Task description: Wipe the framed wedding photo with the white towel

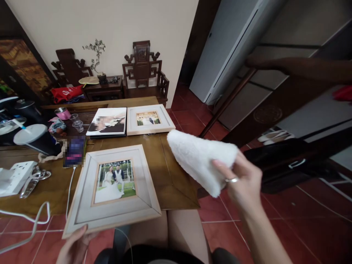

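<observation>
My left hand (74, 246) grips the near bottom edge of a pale wooden picture frame (115, 187) holding a wedding photo, tilted up over the table's front edge. My right hand (242, 183), a ring on one finger, is closed on a folded white fluffy cloth (198, 156) held in the air to the right of the frame, not touching it. Farther back on the wooden table (170, 176) lie a second framed photo (150, 119) and a frameless photo print (107, 121).
A phone (74, 151) with a white cable, a white power strip (16, 176), keys, a lamp, cups and clutter fill the table's left side. Carved wooden chairs (143, 71) stand against the far wall. Red tiled floor lies to the right, with dark furniture nearby.
</observation>
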### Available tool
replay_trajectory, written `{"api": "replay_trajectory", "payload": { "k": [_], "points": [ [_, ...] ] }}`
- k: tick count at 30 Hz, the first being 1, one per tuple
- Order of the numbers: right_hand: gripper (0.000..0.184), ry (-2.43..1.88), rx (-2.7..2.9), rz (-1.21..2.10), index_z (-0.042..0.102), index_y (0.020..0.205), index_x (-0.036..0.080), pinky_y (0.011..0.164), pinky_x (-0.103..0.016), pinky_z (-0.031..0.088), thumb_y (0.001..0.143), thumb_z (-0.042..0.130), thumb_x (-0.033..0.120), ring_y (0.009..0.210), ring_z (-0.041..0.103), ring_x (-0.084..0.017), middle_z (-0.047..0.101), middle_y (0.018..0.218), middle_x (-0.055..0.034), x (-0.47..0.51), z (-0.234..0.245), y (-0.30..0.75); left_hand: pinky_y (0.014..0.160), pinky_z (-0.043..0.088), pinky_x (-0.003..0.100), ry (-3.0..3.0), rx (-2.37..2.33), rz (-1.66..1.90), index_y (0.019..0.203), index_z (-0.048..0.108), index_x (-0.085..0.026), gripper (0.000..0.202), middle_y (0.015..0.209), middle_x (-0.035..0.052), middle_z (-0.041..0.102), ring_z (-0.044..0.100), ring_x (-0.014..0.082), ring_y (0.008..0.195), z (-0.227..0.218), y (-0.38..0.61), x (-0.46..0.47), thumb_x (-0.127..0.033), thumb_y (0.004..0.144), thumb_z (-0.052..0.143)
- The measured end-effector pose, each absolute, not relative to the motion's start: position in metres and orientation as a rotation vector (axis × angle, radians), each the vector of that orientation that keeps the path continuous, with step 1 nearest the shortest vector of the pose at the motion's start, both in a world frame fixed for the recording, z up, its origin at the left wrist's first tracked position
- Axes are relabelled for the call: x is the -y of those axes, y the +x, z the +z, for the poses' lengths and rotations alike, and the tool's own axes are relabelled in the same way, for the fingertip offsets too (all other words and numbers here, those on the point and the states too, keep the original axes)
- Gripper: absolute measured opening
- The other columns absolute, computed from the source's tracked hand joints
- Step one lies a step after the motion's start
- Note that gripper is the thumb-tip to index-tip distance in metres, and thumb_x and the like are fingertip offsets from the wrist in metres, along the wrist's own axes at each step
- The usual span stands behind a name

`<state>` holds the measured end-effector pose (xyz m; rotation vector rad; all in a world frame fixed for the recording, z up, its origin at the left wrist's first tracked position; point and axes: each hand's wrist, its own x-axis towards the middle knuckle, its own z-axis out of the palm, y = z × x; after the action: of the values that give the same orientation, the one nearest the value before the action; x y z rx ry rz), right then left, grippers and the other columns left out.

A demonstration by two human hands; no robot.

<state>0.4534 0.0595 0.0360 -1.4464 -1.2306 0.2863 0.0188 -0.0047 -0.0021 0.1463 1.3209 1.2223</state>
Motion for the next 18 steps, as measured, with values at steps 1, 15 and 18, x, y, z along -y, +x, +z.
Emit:
{"api": "replay_trajectory", "payload": {
  "k": [1, 15, 18],
  "points": [
    [0.018, -1.404, 1.094, 0.344, 0.068, 0.097, 0.025, 0.072, -0.037, 0.051, 0.082, 0.065, 0.033, 0.089, 0.062, -0.024, 0.063, 0.104, -0.0047, -0.059, 0.043, 0.461, 0.089, 0.058, 0.042, 0.162, -1.303, 1.201, 0.074, 0.076, -0.016, 0.02, 0.091, 0.0087, 0.077, 0.066, 0.0373, 0.106, -0.002, 0.021, 0.004, -0.015, 0.054, 0.082],
    [0.036, -1.304, 1.153, 0.271, 0.067, 0.096, 0.025, 0.084, -0.048, 0.054, 0.064, 0.08, 0.032, 0.092, 0.065, -0.028, 0.069, 0.103, -0.0063, -0.075, 0.077, 0.471, 0.073, 0.063, 0.037, 0.357, -1.406, 1.145, 0.071, 0.07, -0.012, 0.021, 0.072, 0.0063, 0.074, 0.073, 0.03, 0.082, 0.018, 0.064, -0.022, -0.008, 0.054, 0.081],
    [0.012, -1.306, 1.432, 0.039, 0.062, 0.082, 0.026, 0.081, -0.045, 0.056, 0.074, 0.069, 0.021, 0.093, 0.066, -0.027, 0.07, 0.106, -0.0062, -0.07, 0.083, 0.447, 0.071, 0.062, 0.034, 0.501, -1.459, 1.228, 0.093, 0.068, -0.014, 0.046, 0.081, 0.0051, 0.074, 0.073, 0.0242, 0.074, 0.026, 0.077, -0.024, -0.012, 0.051, 0.085]
  ]
}}
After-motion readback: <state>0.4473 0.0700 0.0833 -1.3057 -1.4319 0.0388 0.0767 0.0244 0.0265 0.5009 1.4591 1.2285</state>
